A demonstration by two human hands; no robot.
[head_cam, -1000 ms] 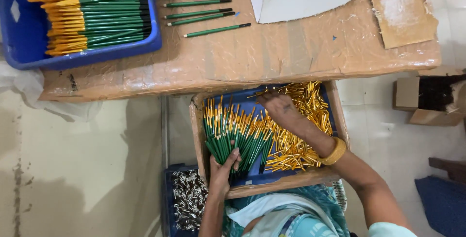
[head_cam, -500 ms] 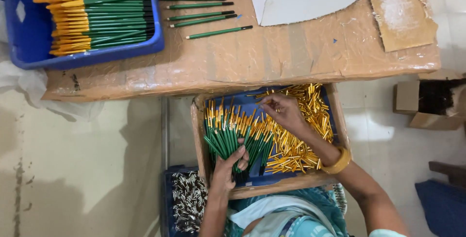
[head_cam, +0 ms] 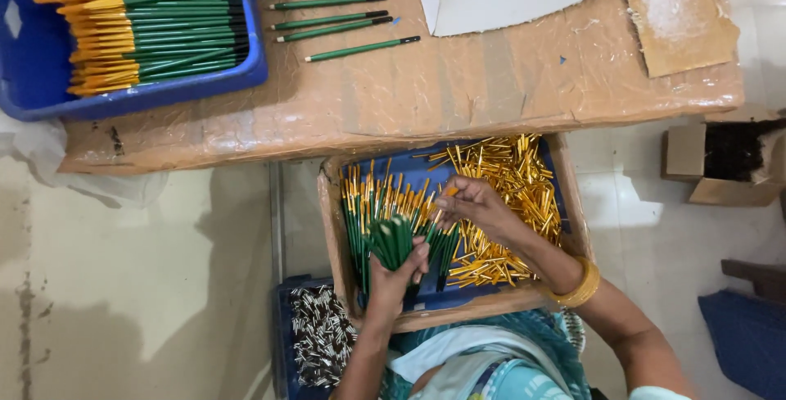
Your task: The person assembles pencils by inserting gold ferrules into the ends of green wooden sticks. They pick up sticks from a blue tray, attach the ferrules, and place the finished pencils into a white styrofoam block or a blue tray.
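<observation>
The left hand [head_cam: 397,265] clenches a bundle of green pens [head_cam: 391,240] at six o'clock; the right hand [head_cam: 473,203] pinches one gold cap [head_cam: 450,191] above gold caps [head_cam: 508,195]. Four loose pens [head_cam: 360,48] lie at twelve.

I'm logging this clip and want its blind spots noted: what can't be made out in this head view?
- Left hand: its palm and the lower ends of the green pen bundle are hidden by its own fingers.
- Right hand: what the fingertips pinch is too small to tell.
- Blue bin: cut off by the top and left edges.
- Silver parts: too small to identify.
</observation>
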